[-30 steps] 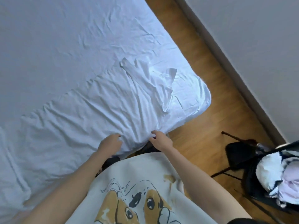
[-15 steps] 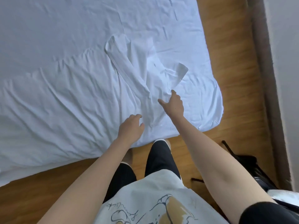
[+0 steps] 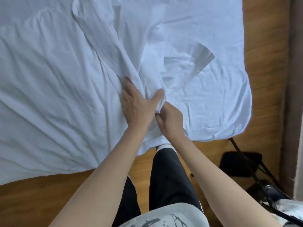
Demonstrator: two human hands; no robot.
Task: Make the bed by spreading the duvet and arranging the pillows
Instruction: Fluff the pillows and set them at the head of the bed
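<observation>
On the bed (image 3: 213,17), near its corner, lies one white duvet (image 3: 49,95), soft, light and floppy, so I think a folded edge is best to grab. Two hands work there: the left hand (image 3: 136,104) lies spread on it, and the right hand (image 3: 170,118) pinches a fold.
</observation>
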